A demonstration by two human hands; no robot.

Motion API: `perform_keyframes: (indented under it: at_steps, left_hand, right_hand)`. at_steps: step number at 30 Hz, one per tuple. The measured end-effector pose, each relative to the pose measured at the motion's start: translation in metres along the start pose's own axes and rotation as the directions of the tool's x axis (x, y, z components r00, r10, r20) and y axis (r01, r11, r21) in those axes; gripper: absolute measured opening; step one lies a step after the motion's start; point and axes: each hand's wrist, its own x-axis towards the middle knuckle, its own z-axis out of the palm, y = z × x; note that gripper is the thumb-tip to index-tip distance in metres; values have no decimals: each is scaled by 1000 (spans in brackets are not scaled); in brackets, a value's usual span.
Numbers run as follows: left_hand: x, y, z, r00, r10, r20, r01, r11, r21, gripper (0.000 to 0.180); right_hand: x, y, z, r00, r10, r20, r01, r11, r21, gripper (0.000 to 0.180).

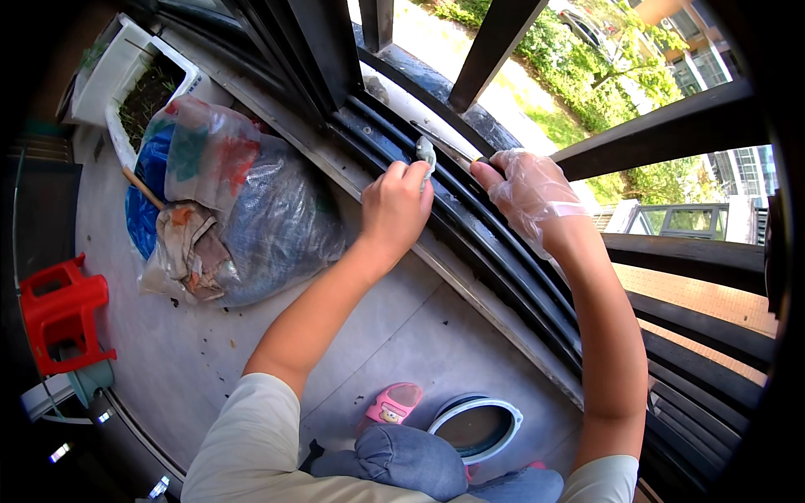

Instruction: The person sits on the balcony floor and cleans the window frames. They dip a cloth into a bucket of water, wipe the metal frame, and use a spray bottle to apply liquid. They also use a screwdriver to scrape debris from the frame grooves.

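My left hand (394, 201) is bare and closed, pinching a small crumpled grey-green rag (426, 153) over the window track. A clear plastic disposable glove (549, 189) covers my right hand (527, 191), whose fingers grip a thin, pointed metal tool like a screwdriver (449, 146). Its shaft points up and left, with the tip just beyond the rag; most of the handle is hidden in my fingers. Beneath both hands runs the black sliding-window track (470, 205), with several grooves and bits of dirt.
Black railing bars (671, 126) stand beyond the track. At left are a stuffed plastic sack (277, 218) with stained gloves (191, 239) on it, a white planter box (180, 63) and a red stool (67, 314). A blue-white basin (513, 423) sits below, beside my pink slipper (396, 402).
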Motion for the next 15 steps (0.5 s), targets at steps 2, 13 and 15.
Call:
perform_keyframes:
  at_steps: [2, 13, 15]
  left_hand:
    - [-4, -1, -1, 999, -11, -36, 8, 996, -84, 18]
    - [18, -31, -9, 962, -267, 60, 244, 737, -631, 15]
    - [29, -25, -13, 973, -230, 34, 194, 722, -664, 16]
  right_hand:
    - [-7, 9, 5, 1000, 8, -15, -7, 996, 91, 41]
    - [-116, 76, 49, 955, 263, 134, -289, 733, 615, 28]
    - [-141, 85, 54, 929, 335, 156, -349, 655, 671, 26]
